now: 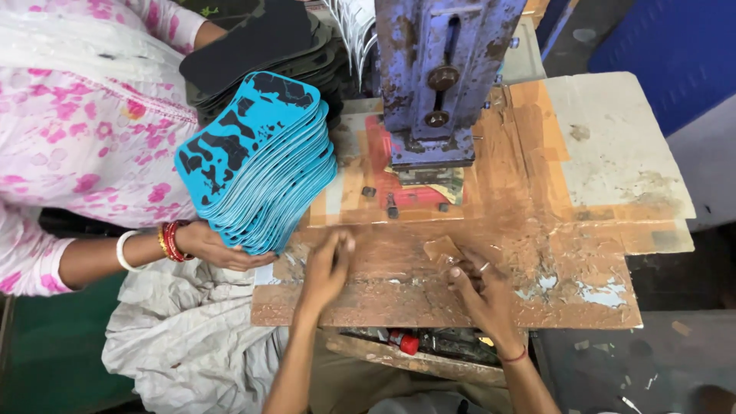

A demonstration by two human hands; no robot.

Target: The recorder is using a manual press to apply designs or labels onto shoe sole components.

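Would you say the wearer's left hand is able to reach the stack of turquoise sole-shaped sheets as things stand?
Probably yes: the left hand lies on the worn brown worktable beside the turquoise stack, with nothing between, though a co-worker's hand supports it.

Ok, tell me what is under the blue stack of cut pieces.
A co-worker's hand with bangles props up the blue stack from below at its near end. Behind it lies a black stack. What the far end rests on is covered.
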